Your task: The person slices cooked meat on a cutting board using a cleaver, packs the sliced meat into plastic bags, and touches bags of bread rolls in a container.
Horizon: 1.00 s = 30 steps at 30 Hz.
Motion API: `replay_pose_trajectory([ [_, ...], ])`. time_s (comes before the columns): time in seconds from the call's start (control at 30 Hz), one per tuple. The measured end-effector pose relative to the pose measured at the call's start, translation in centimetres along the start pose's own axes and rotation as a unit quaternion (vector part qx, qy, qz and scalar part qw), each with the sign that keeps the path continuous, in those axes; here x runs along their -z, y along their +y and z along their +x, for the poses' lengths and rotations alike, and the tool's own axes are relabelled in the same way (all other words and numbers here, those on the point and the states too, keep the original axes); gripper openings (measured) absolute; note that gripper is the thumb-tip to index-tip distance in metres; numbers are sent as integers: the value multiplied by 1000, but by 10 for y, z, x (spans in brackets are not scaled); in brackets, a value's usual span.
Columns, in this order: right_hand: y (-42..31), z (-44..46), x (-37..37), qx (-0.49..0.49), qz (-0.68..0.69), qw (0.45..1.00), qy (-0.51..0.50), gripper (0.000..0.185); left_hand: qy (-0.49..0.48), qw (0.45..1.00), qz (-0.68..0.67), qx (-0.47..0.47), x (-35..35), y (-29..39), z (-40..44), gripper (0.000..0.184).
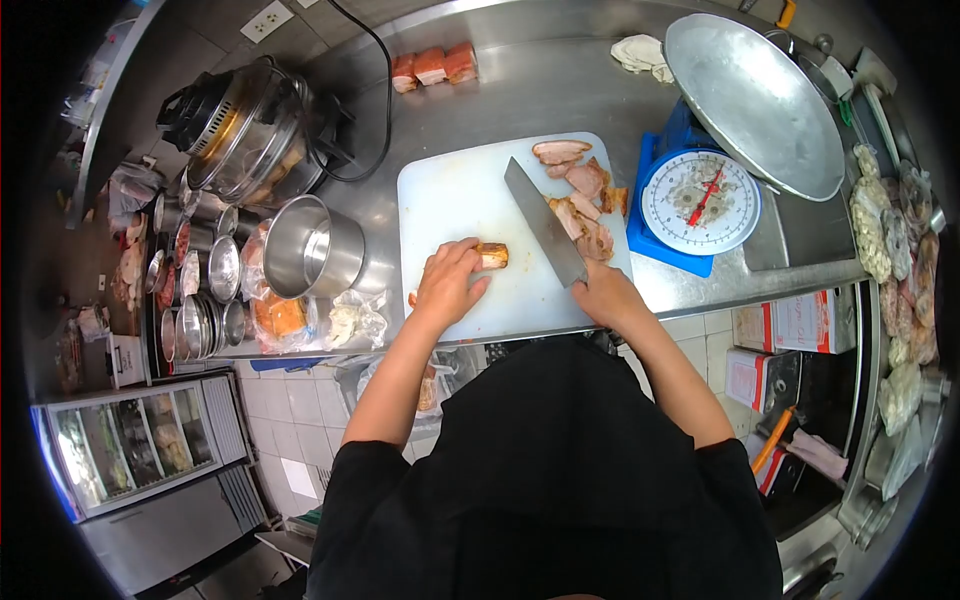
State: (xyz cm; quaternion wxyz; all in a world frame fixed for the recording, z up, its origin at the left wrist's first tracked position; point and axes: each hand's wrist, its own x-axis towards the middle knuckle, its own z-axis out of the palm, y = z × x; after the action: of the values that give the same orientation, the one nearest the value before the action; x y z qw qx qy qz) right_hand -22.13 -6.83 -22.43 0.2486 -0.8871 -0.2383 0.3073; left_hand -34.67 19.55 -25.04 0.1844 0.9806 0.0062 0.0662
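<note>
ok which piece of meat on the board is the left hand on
The thick browned block at the fingertips of the left hand; the slices lie beyond the knife and are thinner.

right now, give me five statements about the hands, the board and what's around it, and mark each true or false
1. The right hand grips a wide steel cleaver. True.
2. The left hand is on a round steel pot. False: the left hand is at a block of browned meat on the white rectangular cutting board.
3. Cut pieces of brown-edged meat lie on the board's right side. True.
4. The blue dial scale stands left of the board. False: it stands to the right.
5. Three reddish meat chunks lie beyond the board. True.
</note>
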Motion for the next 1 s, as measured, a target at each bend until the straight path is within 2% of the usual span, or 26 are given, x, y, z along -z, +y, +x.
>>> replay_pose_trajectory([
  [0.1, -1, 0, -1, 10, -2, 1000, 18, 39, 25, 997, -59, 34, -6, -8, -1, 33],
  [0.17, -1, 2, -1, 13, -3, 1000, 16, 39, 15, 987, -97, 126, 1, -1, 3, 33],
  [0.2, -2, 2, 0, 15, -5, 1000, 15, 39, 17, 987, -98, 127, 2, -1, 4, 33],
  [0.27, -4, 1, 1, 6, -4, 1000, 11, 39, 20, 993, -84, 75, 4, -2, 6, 34],
  [0.3, -5, 0, 2, 7, -7, 1000, 10, 39, 22, 993, -85, 77, 6, 1, 5, 34],
  [0.37, -7, 0, 3, 0, -9, 1000, 4, 40, -65, 988, -87, 105, 10, 6, 5, 35],
  [0.4, -8, 0, 2, 1, -10, 1000, 4, 40, -64, 988, -88, 106, 9, 6, 2, 35],
  [0.47, -7, -1, 2, -3, -5, 1000, 12, 40, -55, 997, -53, 20, 4, 7, -7, 37],
  [0.53, -7, -3, 1, -4, -3, 1000, 18, 40, -82, 994, -70, 27, 12, 16, -11, 41],
  [0.6, -5, -4, 0, -4, -1, 1000, 21, 40, -26, 989, -129, 66, 13, 18, -16, 47],
  [0.7, -5, -3, -1, 2, -11, 1000, 20, 41, 30, 988, -112, 106, 8, 6, -19, 52],
  [0.83, -12, -5, 4, -13, -11, 1000, 11, 42, -24, 988, -96, 120, 9, 0, -19, 54],
  [0.93, -9, -4, 2, -11, -7, 1000, 14, 42, -53, 986, -112, 115, 4, 7, -17, 45],
  [1.0, -6, -3, -1, -8, -5, 1000, 18, 41, 50, 996, -69, 40, -10, 13, -21, 38],
])
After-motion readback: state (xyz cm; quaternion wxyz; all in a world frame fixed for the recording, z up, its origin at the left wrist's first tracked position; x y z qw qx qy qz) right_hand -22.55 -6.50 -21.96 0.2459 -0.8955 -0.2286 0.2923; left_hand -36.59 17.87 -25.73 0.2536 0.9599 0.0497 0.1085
